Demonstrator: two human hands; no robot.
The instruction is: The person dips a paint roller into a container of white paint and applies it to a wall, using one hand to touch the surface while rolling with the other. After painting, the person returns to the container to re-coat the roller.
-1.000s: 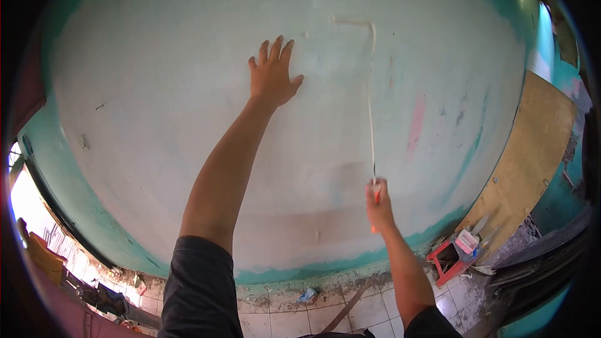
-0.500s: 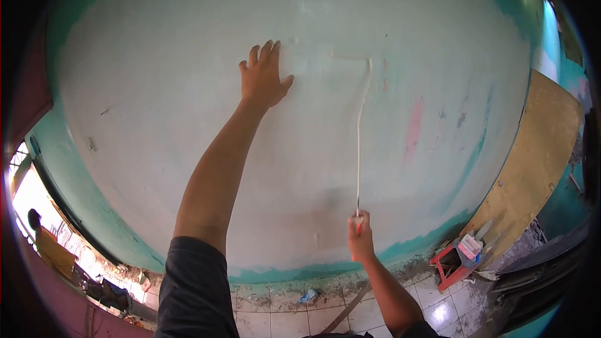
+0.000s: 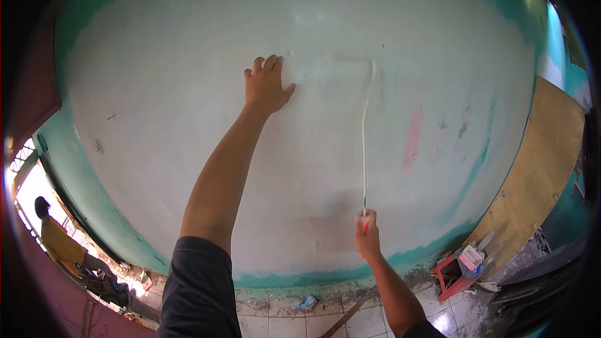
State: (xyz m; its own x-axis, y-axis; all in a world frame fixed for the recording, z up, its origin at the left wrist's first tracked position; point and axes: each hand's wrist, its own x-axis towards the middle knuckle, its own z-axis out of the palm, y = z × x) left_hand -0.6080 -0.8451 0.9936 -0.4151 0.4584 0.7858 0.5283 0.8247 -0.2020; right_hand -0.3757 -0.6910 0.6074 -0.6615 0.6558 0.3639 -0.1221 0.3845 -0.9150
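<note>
Bright opening (image 3: 36, 184): far left; a person (image 3: 62, 238) in a yellow top is near it, well apart from the hands.
Wall (image 3: 156, 119): broad, whitish, mostly smooth, edged in ragged green; small bumps and pits could make a roller skip.
Left hand (image 3: 267, 89): holding nothing; fingers spread, bent at the tips, apparently braced on the wall; if the surface is wet, which cannot be told, they might smear it.
Roller (image 3: 364, 156): right of centre, between the left hand and a pink streak (image 3: 413, 138); thin pale rod, sharply cranked at the top, its head blurred against the wall; so slender a rod could flex under uneven pressure and tilt the head.
Right hand (image 3: 369, 242): clenched around the orange handle (image 3: 365, 226) at the rod's foot; a slack grip could let it twist.
Red stool (image 3: 457, 288): blocky, likely plastic, bearing a pale pink container (image 3: 471, 256); a stray foot could spill the load onto the tiled floor (image 3: 366, 322).
Board (image 3: 532, 163): tan, flat, propped at far right.
</note>
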